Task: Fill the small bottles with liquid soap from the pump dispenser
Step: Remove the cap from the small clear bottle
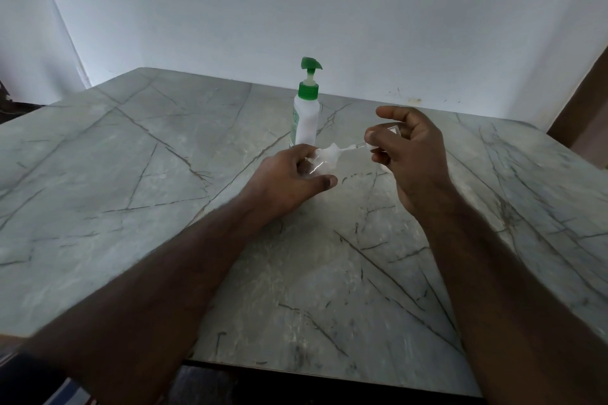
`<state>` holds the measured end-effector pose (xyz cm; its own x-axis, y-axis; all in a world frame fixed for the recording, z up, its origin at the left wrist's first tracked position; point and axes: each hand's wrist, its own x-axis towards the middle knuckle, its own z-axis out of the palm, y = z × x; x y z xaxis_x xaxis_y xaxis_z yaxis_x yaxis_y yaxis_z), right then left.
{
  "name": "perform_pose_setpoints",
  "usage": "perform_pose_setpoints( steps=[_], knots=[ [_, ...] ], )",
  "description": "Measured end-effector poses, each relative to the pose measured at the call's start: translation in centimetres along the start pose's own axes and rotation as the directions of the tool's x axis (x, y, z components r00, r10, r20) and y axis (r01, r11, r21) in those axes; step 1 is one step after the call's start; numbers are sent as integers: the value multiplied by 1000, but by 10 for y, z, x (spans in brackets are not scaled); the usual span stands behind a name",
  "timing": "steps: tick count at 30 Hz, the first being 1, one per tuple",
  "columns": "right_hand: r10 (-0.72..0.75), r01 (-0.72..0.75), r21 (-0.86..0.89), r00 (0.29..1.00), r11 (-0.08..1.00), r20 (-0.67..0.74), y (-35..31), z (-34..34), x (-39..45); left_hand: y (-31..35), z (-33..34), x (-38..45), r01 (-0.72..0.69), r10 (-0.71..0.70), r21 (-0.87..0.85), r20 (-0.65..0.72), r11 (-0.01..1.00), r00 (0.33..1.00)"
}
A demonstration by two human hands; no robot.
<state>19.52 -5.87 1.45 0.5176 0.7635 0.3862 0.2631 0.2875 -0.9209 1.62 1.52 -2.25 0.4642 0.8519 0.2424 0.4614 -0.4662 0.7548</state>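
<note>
A white pump dispenser [306, 108] with a green pump head stands upright at the middle of the marble table [131, 174]. Just in front of it my left hand [289, 174] grips a small clear bottle [320, 165], tilted with its white neck pointing right. My right hand [411, 154] pinches a small clear cap [393, 133] whose thin tube [353, 149] runs to the bottle's neck. Both hands hover close above the table, near each other. A bit of something white [385, 168] shows under my right hand, mostly hidden.
The grey-green veined table reaches back to a pale wall [296, 10]. Its front edge [329, 371] is near my body, with dark floor below. A brown door or frame [589, 108] stands at the far right.
</note>
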Motion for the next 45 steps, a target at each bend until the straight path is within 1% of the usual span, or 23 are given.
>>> perform_pose_setpoints(
  steps=[2, 6, 9, 17, 19, 22, 25, 28, 30, 33, 35, 37, 39, 42, 43, 45],
  knots=[
    [1, 0, 35, 1000, 999, -17, -1, -1, 0, 0, -1, 0, 8, -8, -13, -6, 1000, 1000],
    [5, 5, 174, 998, 985, -56, -7, -6, 0, 0, -2, -1, 9, -9, -18, -19, 1000, 1000],
    [11, 7, 228, 997, 974, -76, -9, -8, 0, 1, -3, -1, 19, -19, -17, -17, 1000, 1000],
    [27, 12, 227, 986, 974, -166, -9, -13, 4, 2, -6, -2, 22, -25, -49, -55, 999, 998],
    [51, -11, 236, 985, 972, -162, -7, -15, 5, 2, -6, -2, 23, -27, -59, -66, 998, 997],
    [130, -71, 343, 980, 937, -153, -5, -17, 7, 1, -7, -2, 27, -32, -68, -67, 997, 997],
    [221, -174, 412, 973, 895, -68, 0, -19, 8, 1, -8, -2, 22, -27, -73, -67, 997, 997],
    [255, -233, 415, 967, 879, 3, 6, -17, 10, 0, -8, -2, 24, -30, -90, -67, 996, 997],
    [264, -257, 359, 964, 897, 32, 11, -16, 10, 0, -8, -3, 23, -29, -86, -68, 996, 997],
    [271, -290, 143, 953, 946, 138, 18, -15, 9, 1, -8, -3, 24, -29, -80, -67, 997, 997],
    [257, -261, -6, 946, 965, 197, 22, -15, 7, 1, -8, -3, 26, -30, -80, -60, 997, 998],
    [206, -176, -157, 957, 972, 202, 25, -15, 6, 1, -8, -3, 26, -30, -77, -54, 997, 998],
    [150, -94, -284, 972, 954, 181, 28, -16, 5, 2, -8, -3, 26, -30, -75, -54, 997, 998],
    [124, -66, -412, 986, 909, 116, 33, -18, 7, 2, -8, -3, 31, -35, -70, -52, 997, 998],
    [115, -58, -472, 989, 880, 92, 34, -19, 8, 2, -8, -3, 32, -35, -66, -50, 997, 998],
    [83, -29, -614, 995, 788, 60, 37, -23, 10, 1, -8, -3, 27, -30, -58, -51, 998, 998]
  ],
)
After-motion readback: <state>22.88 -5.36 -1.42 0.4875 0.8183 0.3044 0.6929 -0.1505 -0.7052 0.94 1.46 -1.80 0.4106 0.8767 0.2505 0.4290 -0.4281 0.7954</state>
